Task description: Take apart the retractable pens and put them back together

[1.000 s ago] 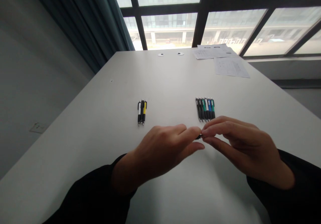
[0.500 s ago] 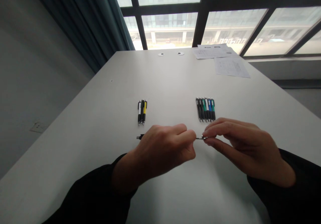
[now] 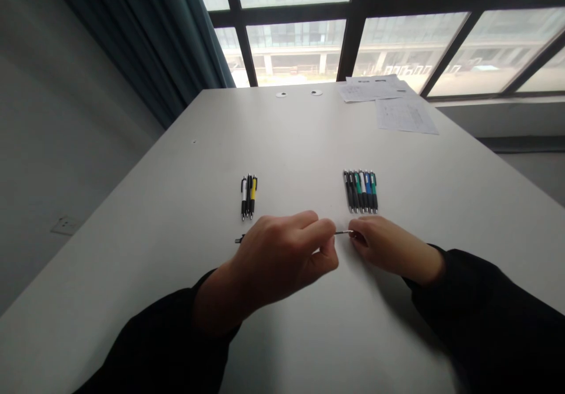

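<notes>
My left hand [image 3: 286,252] is closed around a pen. Only the pen's dark clicker end [image 3: 239,239] shows, on the left of the fist; the barrel is hidden by the fingers. Out of the fist's right side runs a thin rod like a pen refill [image 3: 342,232]. My right hand [image 3: 375,241] is turned palm down, its curled fingers closed at the rod's far end, and whatever else they may hold is hidden. Just beyond the right hand lies a row of several pens [image 3: 361,191], black, green, white and blue. Three pens [image 3: 249,197], white, black and yellow, lie beyond the left hand.
Both hands are over a white table [image 3: 291,146]. Printed papers [image 3: 406,114] lie at its far right, near the window. Two white round pieces [image 3: 316,93] with dark centres sit by the back edge. A dark curtain [image 3: 176,40] hangs at the left.
My right hand has rotated from a fingertip pinch on a small silver piece to a palm-down, curled grip. More of the thin rod's length shows pale. The left hand has shifted slightly left.
</notes>
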A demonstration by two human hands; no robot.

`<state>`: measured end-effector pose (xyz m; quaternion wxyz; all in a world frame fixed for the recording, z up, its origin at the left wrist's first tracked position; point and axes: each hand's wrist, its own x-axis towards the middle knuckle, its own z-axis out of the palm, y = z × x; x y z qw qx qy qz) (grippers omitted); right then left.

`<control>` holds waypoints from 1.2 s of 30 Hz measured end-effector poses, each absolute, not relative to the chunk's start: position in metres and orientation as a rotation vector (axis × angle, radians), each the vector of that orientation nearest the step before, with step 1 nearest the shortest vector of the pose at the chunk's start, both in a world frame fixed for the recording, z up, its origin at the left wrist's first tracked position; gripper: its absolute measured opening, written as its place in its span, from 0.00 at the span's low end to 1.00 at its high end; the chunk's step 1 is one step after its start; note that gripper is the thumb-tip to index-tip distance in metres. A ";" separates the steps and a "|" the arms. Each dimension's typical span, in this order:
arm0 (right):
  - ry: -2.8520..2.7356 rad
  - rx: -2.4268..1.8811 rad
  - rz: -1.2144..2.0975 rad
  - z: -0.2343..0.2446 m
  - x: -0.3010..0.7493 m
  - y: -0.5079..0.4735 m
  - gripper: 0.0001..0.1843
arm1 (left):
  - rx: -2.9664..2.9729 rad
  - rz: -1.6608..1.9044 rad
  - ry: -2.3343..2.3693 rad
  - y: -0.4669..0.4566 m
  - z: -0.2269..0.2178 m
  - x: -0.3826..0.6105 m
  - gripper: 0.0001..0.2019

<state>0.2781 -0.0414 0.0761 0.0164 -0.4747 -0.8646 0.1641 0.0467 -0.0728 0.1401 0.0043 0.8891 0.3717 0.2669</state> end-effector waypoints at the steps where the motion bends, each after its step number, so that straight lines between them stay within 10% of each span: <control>1: -2.688 -1.481 0.511 0.074 0.278 -0.041 0.11 | 2.785 0.842 1.166 -0.073 0.140 0.047 0.10; 23: -1.684 -0.791 1.221 0.129 0.264 -0.071 0.06 | 2.771 0.765 1.050 -0.070 0.138 0.034 0.18; 36: -2.686 -1.841 0.768 0.077 0.284 -0.030 0.11 | 2.793 0.742 1.140 -0.067 0.128 0.034 0.18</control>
